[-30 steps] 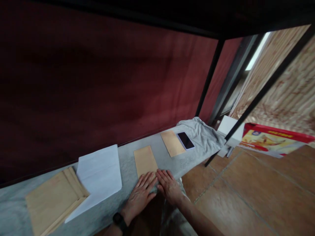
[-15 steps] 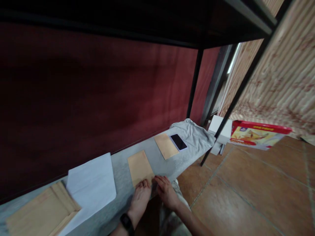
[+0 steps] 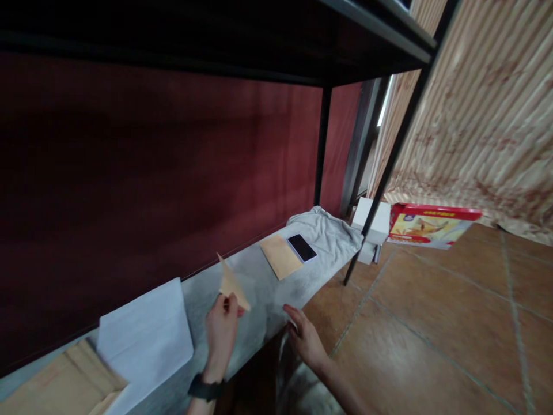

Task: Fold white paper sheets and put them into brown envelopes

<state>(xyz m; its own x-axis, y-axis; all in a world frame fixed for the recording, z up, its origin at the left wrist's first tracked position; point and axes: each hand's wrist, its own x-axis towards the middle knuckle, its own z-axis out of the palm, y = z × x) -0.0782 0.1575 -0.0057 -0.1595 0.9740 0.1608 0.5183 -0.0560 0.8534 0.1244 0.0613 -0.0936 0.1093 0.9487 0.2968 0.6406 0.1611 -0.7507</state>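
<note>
Grey surface [image 3: 263, 301]: two small papers [image 3: 280, 257] (one [image 3: 228, 282] held).

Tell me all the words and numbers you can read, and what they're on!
No text is clear enough to quote.
Red box: yellow lettering along the top, too blurred to read.
Same box: blue logo, too small.
Phone: dark screen, no text visible.
Brown paper in left hand: no writing visible.

Tan paper [image 3: 230, 285], perhaps slightly yellowish
</note>
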